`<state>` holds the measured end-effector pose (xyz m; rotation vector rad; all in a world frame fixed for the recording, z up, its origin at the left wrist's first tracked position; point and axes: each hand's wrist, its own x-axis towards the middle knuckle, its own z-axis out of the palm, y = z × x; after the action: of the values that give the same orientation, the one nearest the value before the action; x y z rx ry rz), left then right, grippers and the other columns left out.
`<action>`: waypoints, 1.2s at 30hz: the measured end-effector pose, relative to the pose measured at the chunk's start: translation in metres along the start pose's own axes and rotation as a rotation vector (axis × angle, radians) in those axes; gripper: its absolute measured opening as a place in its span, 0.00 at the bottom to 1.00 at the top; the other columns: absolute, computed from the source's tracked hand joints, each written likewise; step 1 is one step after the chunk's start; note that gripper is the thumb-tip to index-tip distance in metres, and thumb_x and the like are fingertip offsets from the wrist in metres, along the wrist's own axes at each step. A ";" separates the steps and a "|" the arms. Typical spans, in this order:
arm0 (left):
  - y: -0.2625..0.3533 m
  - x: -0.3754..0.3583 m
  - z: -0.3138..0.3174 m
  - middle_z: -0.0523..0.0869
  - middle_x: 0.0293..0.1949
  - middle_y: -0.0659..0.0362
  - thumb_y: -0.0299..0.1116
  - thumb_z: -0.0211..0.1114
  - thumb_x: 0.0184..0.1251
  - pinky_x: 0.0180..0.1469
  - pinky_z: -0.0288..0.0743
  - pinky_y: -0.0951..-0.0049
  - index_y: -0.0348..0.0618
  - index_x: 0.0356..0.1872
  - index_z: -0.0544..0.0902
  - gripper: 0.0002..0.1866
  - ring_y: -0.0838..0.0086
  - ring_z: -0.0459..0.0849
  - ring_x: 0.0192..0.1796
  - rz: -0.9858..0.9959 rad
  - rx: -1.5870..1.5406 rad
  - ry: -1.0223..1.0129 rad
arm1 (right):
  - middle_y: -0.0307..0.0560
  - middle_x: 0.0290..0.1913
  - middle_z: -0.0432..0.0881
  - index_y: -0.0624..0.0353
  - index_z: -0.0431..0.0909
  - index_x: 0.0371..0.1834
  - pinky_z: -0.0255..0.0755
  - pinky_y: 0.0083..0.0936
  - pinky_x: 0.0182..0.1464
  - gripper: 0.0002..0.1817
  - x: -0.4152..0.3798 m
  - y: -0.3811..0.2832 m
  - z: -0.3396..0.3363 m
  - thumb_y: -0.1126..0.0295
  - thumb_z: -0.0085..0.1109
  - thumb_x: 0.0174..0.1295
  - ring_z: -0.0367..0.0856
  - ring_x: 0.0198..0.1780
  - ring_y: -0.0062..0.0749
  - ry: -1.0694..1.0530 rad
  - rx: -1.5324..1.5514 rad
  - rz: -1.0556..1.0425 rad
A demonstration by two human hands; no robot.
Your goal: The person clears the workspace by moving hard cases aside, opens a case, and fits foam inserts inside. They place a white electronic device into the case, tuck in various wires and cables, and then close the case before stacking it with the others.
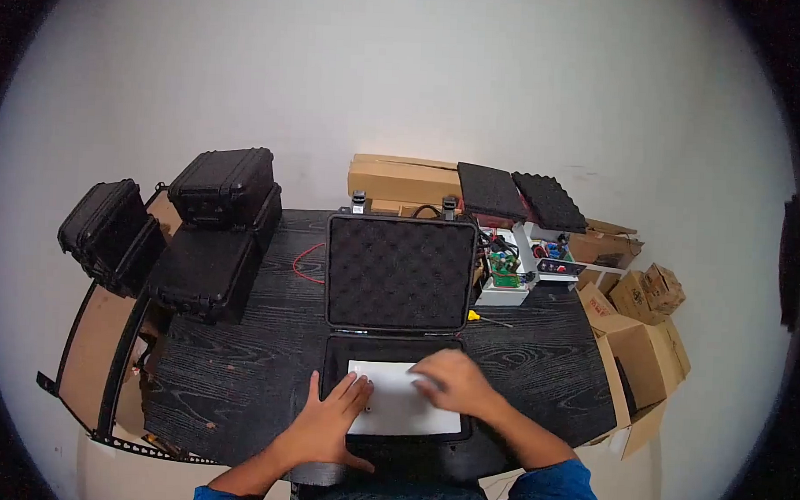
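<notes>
An open black hard case [397,331] lies on the dark table with its lid raised; egg-crate foam [399,272] lines the lid. In the case's base, within dark foam, sits a flat white panel [403,418]. My left hand [328,422] is open, its fingertips resting on the panel's left side and its thumb near the case's front edge. Over the panel's upper right part is my right hand [455,384], fingers curled in and slightly blurred. Whatever may be between those fingers is hidden.
Stacked black cases [215,235] stand at the left. A yellow-handled screwdriver [475,316] lies right of the lid, near white housings with circuit boards [505,267]. Foam sheets [490,191] and a long cardboard box [402,178] are behind; open cartons [634,346] stand off the right edge.
</notes>
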<state>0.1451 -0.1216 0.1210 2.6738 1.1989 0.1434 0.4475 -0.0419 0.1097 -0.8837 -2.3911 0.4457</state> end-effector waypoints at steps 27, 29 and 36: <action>-0.019 -0.015 0.019 0.70 0.80 0.47 0.59 0.73 0.64 0.76 0.42 0.14 0.67 0.71 0.83 0.33 0.55 0.67 0.82 0.076 -0.050 0.118 | 0.49 0.63 0.82 0.55 0.89 0.39 0.56 0.68 0.80 0.11 -0.044 -0.011 -0.019 0.60 0.74 0.63 0.72 0.75 0.52 -0.245 -0.053 0.008; -0.030 -0.008 0.024 0.73 0.78 0.49 0.59 0.74 0.64 0.78 0.42 0.17 0.62 0.71 0.82 0.35 0.57 0.69 0.81 0.035 -0.055 0.125 | 0.46 0.59 0.84 0.54 0.89 0.42 0.55 0.70 0.79 0.13 -0.049 -0.026 -0.022 0.58 0.75 0.63 0.79 0.69 0.45 -0.385 -0.065 0.055; -0.057 0.049 0.000 0.73 0.76 0.48 0.62 0.79 0.53 0.80 0.48 0.24 0.47 0.75 0.74 0.50 0.54 0.70 0.79 0.016 -0.086 0.110 | 0.49 0.49 0.85 0.58 0.85 0.57 0.55 0.68 0.80 0.24 -0.056 -0.051 -0.013 0.51 0.69 0.69 0.82 0.61 0.43 -0.387 -0.168 0.056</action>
<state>0.1364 -0.0478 0.1077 2.6309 1.1748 0.3403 0.4652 -0.1155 0.1229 -1.0163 -2.7955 0.4787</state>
